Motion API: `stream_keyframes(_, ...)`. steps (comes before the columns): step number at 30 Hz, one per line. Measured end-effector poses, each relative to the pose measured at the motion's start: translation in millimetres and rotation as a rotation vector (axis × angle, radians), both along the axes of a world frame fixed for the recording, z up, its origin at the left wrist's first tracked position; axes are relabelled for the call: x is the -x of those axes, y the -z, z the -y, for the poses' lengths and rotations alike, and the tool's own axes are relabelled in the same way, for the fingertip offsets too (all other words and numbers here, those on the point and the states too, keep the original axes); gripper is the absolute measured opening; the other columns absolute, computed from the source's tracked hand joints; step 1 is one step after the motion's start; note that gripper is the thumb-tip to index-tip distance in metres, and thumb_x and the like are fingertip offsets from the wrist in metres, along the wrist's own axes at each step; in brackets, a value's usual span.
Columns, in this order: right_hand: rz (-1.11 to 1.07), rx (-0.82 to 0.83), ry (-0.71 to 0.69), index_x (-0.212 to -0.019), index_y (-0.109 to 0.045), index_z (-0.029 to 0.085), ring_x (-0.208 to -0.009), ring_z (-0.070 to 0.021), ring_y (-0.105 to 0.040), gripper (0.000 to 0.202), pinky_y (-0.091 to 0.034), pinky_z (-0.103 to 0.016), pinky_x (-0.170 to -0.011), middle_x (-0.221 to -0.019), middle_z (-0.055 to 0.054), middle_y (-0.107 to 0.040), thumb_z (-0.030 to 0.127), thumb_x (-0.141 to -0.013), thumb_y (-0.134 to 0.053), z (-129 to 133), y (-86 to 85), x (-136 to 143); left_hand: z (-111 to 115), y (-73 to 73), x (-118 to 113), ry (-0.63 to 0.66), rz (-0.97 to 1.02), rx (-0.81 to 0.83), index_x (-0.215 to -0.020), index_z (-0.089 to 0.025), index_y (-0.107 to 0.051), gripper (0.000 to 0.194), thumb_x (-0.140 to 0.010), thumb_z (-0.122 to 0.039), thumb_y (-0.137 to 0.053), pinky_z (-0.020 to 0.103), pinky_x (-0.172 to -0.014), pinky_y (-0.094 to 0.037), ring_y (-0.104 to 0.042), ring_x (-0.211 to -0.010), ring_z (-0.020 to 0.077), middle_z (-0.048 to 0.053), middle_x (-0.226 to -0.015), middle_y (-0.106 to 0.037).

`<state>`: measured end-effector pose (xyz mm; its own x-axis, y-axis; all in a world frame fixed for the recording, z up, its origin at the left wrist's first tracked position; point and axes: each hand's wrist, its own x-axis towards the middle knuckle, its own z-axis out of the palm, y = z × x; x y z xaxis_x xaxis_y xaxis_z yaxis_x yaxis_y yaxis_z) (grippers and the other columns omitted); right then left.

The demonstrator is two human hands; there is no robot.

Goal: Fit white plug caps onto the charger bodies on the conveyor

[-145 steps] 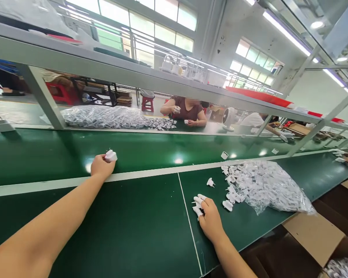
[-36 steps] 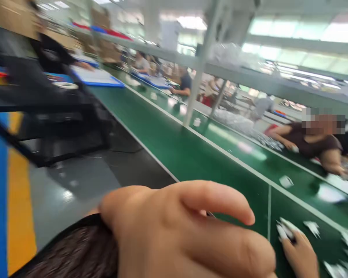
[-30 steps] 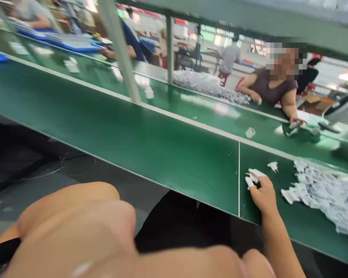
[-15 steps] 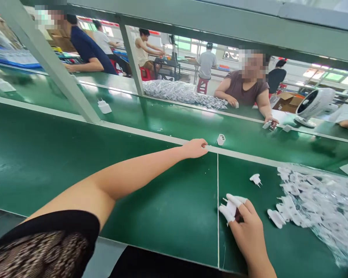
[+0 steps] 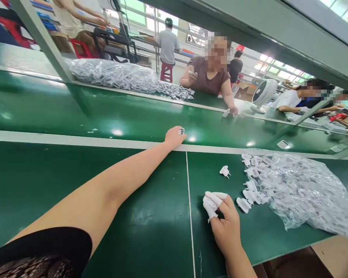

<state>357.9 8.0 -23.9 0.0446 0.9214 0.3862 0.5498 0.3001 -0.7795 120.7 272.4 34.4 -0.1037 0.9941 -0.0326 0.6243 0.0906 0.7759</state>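
Stretched across the pale rail, my left hand (image 5: 174, 138) is closed round a white charger housing (image 5: 181, 131), whose open end with dark inside shows past the fingers. My right hand (image 5: 227, 226), with white finger cots on its fingertips, pinches a white plug piece (image 5: 211, 202) above the green table. That piece is partly covered by the fingers. A loose white plug piece with two pins (image 5: 225, 171) lies just beyond my right hand. To its right, several more plug pieces (image 5: 251, 193) spill from a clear plastic bag (image 5: 310, 193).
Past the pale rail (image 5: 127, 144) runs a green belt (image 5: 139, 116) carrying a white piece (image 5: 283, 144). A co-worker (image 5: 211, 75) sits opposite, beside a heap of bagged white parts (image 5: 118, 75) and a white fan (image 5: 263, 94). A metal beam (image 5: 249, 42) crosses overhead.
My left hand has reached over the rail and taken hold of the charger housing that stood on the belt. My right hand has turned its plug piece. The view has swung right.
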Motion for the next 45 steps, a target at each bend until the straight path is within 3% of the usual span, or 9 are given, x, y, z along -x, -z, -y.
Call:
stream_keyframes(5,-0.379,0.307,0.170,-0.106,-0.093,0.026,-0.077,-0.0207,-0.067,0.040,-0.062,-0.037,-0.065,-0.103,-0.009,-0.082,0.055,-0.079,-0.097,-6.0,-20.8,19.4,57.4,-12.2,23.0,0.156,0.225,0.025,-0.152,-0.019,-0.062,0.049,-0.107,-0.033,-0.075,0.052,-0.121,-0.056,-0.074,-0.132,0.0294,0.013,-0.147,-0.075)
stream_keyframes(9,-0.744,0.583,0.044,-0.101,-0.090,0.022,-0.097,-0.0275,-0.079,0.057,-0.067,-0.044,-0.089,-0.109,-0.010,-0.085,0.052,-0.056,-0.109,-20.5,-50.3,32.6,133.3,-23.3,66.7,0.208,0.333,0.192,-0.140,-0.022,-0.058,0.068,-0.083,-0.047,-0.087,0.052,-0.114,-0.060,-0.082,-0.116,0.0332,0.011,-0.118,-0.086)
stream_keyframes(13,-0.842,0.684,-0.150,-0.101,-0.089,0.024,-0.113,-0.0289,-0.083,0.053,-0.066,-0.046,-0.107,-0.113,-0.006,-0.085,0.045,-0.057,-0.111,-32.7,-80.5,55.0,209.0,-33.2,104.6,0.288,0.450,0.361,-0.103,-0.029,-0.069,0.055,-0.063,-0.056,-0.094,0.059,-0.110,-0.063,-0.083,-0.115,0.0423,0.012,-0.110,-0.088)
stream_keyframes(17,-0.817,0.727,-0.286,-0.100,-0.088,0.025,-0.115,-0.0288,-0.083,0.048,-0.067,-0.043,-0.102,-0.112,-0.006,-0.085,0.046,-0.062,-0.108,-45.1,-95.9,88.6,251.8,-18.4,118.3,0.284,0.598,0.398,-0.104,-0.031,-0.076,0.052,-0.066,-0.058,-0.100,0.058,-0.108,-0.065,-0.084,-0.110,0.0404,0.009,-0.103,-0.089)
stream_keyframes(22,-0.693,0.651,-0.279,-0.095,-0.091,0.025,-0.098,-0.0237,-0.079,0.047,-0.065,-0.038,-0.087,-0.107,-0.005,-0.086,0.044,-0.056,-0.109,-52.9,-85.8,123.7,262.8,24.9,119.3,0.181,0.672,0.242,-0.125,-0.031,-0.079,0.068,-0.074,-0.074,-0.095,0.052,-0.103,-0.069,-0.084,-0.107,0.0366,0.009,-0.105,-0.088)
stream_keyframes(25,-0.653,0.584,-0.244,-0.095,-0.090,0.024,-0.081,-0.0208,-0.076,0.046,-0.067,-0.042,-0.084,-0.091,-0.003,-0.084,0.043,-0.057,-0.109,-49.6,-69.6,129.6,265.6,37.4,118.2,0.157,0.608,0.157,-0.133,-0.031,-0.078,0.075,-0.077,-0.080,-0.091,0.050,-0.102,-0.070,-0.083,-0.110,0.0364,0.011,-0.118,-0.087)
stream_keyframes(30,-0.525,0.413,-0.303,-0.104,-0.090,0.026,-0.081,-0.0208,-0.083,0.031,-0.074,-0.037,-0.079,-0.093,-0.002,-0.087,0.032,-0.074,-0.100,-36.1,-51.9,124.5,269.5,37.1,118.4,0.192,0.458,0.085,-0.133,-0.028,-0.078,0.066,-0.091,-0.079,-0.080,0.045,-0.106,-0.067,-0.080,-0.107,0.0322,0.009,-0.120,-0.085)
stream_keyframes(37,-0.214,-0.067,-0.425,-0.112,-0.088,0.029,-0.081,-0.0157,-0.084,0.026,-0.076,-0.027,-0.076,-0.100,-0.002,-0.088,0.015,-0.090,-0.090,-21.5,-49.9,121.6,272.9,37.5,117.1,0.346,0.398,-0.093,-0.137,-0.033,-0.076,0.036,-0.109,-0.056,-0.073,0.028,-0.099,-0.061,-0.075,-0.111,0.0228,0.001,-0.127,-0.082)
stream_keyframes(45,-0.119,-0.190,-0.433,-0.114,-0.084,0.026,-0.078,-0.0150,-0.083,0.024,-0.075,-0.026,-0.072,-0.099,-0.003,-0.088,0.013,-0.094,-0.089,-20.9,-48.1,119.7,274.4,33.2,116.2,0.375,0.354,-0.118,-0.139,-0.031,-0.075,0.030,-0.113,-0.045,-0.070,0.029,-0.100,-0.061,-0.075,-0.114,0.0231,0.002,-0.130,-0.081)
